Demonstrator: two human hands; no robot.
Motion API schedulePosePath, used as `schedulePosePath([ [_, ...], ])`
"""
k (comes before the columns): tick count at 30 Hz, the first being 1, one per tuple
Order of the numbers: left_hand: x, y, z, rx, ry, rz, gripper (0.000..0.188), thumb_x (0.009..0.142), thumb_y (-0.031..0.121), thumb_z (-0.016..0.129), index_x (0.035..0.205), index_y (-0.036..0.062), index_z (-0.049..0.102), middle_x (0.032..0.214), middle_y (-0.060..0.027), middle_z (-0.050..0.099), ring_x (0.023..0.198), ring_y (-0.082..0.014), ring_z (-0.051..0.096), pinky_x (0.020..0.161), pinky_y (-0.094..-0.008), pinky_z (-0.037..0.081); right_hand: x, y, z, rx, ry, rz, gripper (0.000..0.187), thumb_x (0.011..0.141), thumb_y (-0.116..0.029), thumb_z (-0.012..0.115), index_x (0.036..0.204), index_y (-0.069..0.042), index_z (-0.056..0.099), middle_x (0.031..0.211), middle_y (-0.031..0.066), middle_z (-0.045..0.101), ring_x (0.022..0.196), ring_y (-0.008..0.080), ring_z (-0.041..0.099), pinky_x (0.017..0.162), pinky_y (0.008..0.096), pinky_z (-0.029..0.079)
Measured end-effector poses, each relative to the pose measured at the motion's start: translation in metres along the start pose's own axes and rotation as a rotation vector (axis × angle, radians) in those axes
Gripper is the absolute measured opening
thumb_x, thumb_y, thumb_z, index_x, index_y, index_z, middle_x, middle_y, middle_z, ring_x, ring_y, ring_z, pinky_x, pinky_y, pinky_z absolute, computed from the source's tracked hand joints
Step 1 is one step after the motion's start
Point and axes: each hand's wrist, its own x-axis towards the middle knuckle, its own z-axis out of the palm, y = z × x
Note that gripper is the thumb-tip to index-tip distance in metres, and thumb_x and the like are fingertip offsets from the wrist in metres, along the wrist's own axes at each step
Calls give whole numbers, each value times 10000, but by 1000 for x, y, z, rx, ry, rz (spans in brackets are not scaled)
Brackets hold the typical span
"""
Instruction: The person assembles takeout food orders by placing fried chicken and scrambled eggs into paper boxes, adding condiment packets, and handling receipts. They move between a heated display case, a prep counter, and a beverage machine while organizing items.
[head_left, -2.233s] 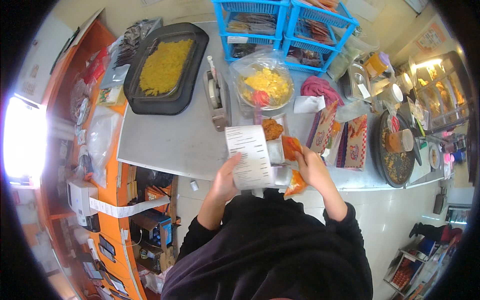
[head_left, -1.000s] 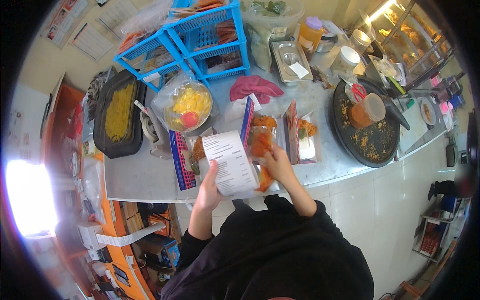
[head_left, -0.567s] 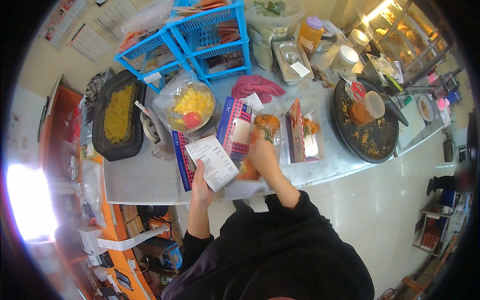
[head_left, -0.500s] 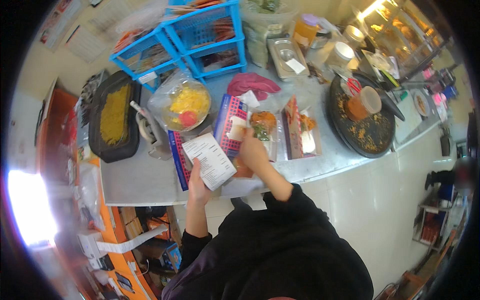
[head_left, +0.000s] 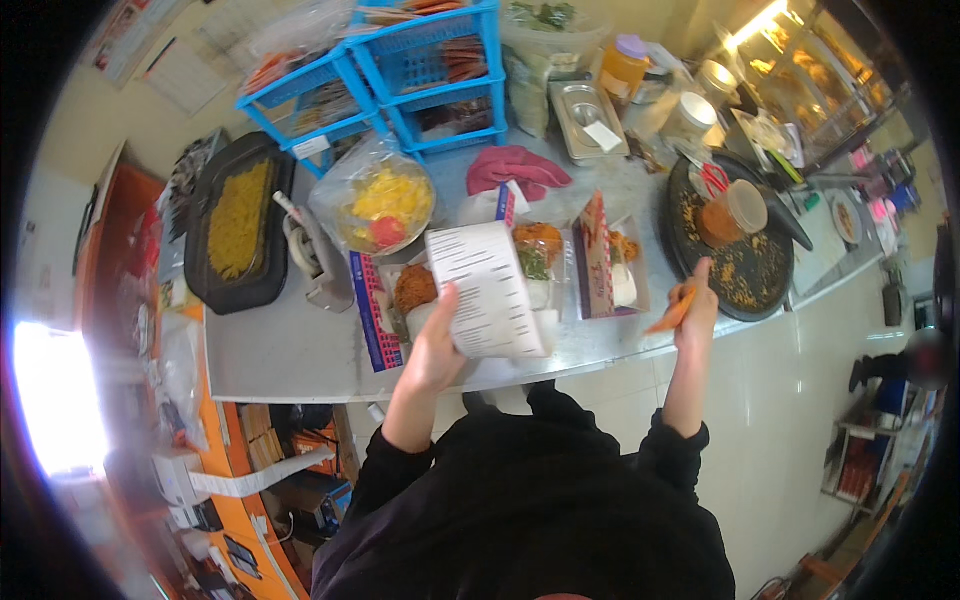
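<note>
Over grey counter [head_left: 270, 350], left fingers [head_left: 445, 303] pinch paper [head_left: 492, 290], right fingers [head_left: 704, 272] packet [head_left: 673, 314].

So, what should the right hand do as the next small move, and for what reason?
Probably ease the orange packet left into the rightmost box: the right hand holds it just right of that box, which stands open with a fried piece inside. The left hand grips the paper slip, so it seems less free to help.
</note>
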Motion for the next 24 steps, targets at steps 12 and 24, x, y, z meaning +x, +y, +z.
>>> schedulePosePath([
  [12, 47, -14, 25, 199, 17, 62, 606, 1007, 447, 240, 1392, -16, 313, 1308, -213, 498, 1185, -314, 525, 987, -425, 442, 31, 87, 29, -491, 83, -702, 423, 847, -417, 667, 846, -17, 532, 631, 80, 530, 580, 173, 514, 553, 309, 417],
  [24, 57, -6, 40, 153, -45, 33, 591, 1016, 412, 297, 1450, 18, 219, 1451, -96, 334, 1323, -206, 328, 1093, -353, 258, 6, 79, 11, -727, -256, -1143, 420, 774, -127, 674, 1160, -28, 542, 976, 150, 595, 909, 348, 568, 792, 456, 443],
])
